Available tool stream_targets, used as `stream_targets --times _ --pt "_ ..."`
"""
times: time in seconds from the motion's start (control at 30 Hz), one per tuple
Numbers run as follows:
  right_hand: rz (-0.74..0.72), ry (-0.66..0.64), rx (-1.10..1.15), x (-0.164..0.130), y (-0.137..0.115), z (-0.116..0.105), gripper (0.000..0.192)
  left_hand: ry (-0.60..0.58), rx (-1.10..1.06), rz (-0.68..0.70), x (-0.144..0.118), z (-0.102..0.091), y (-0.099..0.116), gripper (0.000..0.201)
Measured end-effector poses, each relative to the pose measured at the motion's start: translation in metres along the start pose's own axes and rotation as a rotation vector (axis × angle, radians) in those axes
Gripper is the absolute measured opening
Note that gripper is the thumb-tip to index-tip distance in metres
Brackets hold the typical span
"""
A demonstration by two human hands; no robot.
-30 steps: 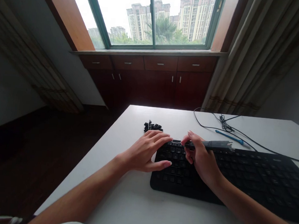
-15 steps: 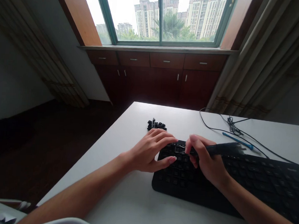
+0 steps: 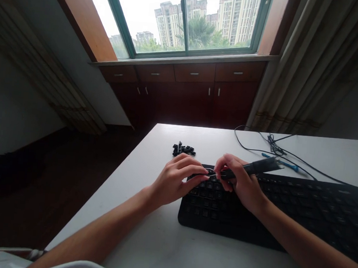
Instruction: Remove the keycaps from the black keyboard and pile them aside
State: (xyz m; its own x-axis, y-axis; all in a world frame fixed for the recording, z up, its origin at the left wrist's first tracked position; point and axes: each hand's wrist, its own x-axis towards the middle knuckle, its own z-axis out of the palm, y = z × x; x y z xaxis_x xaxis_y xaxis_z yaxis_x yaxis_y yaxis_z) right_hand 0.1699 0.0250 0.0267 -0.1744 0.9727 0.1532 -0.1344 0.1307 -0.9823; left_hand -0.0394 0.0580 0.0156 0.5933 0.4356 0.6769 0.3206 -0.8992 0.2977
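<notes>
My right hand (image 3: pixel 240 176) is closed around a keycap puller (image 3: pixel 261 165) with a black handle, a brush at its far end and two thin wires at the tip. The wires point left, above the upper left part of a black keyboard (image 3: pixel 233 227). My left hand (image 3: pixel 175 179) has its thumb and fingertips drawn together at the wire ends; what lies between them is too small and hidden to make out. Bare switch spots without caps show on the keyboard's left section. Behind my left hand is a small pile of black keycaps (image 3: pixel 184 149).
A blue stick-like tool (image 3: pixel 291 166) lies behind the keyboard, beside a bundled black cable (image 3: pixel 274 144). The white table (image 3: pixel 127 237) ends in an edge on the left. A white curved bar (image 3: pixel 94 265) crosses the bottom foreground.
My left thumb and fingers have closed from a spread pose onto the wire ends. The keycap puller's wires have risen off the keys. The view has shifted slightly.
</notes>
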Motion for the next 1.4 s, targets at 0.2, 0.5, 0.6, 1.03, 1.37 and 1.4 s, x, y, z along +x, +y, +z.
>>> stream_targets --times 0.2,0.5,0.6,1.03,1.37,1.4 --pt "0.002 0.014 0.157 0.001 0.004 -0.001 0.052 0.0 0.005 0.052 0.0 -0.001 0.003 0.019" --pt "0.061 0.007 0.144 0.001 0.007 -0.003 0.061 0.026 0.011 0.13 0.0 -0.001 0.006 0.018" --pt "0.056 0.012 0.151 0.002 0.006 -0.002 0.061 0.048 0.031 0.134 -0.001 -0.001 0.005 0.023" --pt "0.037 0.018 -0.06 -0.001 0.002 0.001 0.057 0.197 0.018 0.133 0.002 -0.004 0.011 0.036" --pt "0.013 -0.002 -0.133 -0.002 0.0 0.003 0.057 0.098 0.035 0.046 0.001 0.0 0.007 0.033" --pt "0.013 -0.001 -0.134 -0.002 -0.001 0.003 0.057 0.088 0.039 0.033 0.001 0.0 0.006 0.031"
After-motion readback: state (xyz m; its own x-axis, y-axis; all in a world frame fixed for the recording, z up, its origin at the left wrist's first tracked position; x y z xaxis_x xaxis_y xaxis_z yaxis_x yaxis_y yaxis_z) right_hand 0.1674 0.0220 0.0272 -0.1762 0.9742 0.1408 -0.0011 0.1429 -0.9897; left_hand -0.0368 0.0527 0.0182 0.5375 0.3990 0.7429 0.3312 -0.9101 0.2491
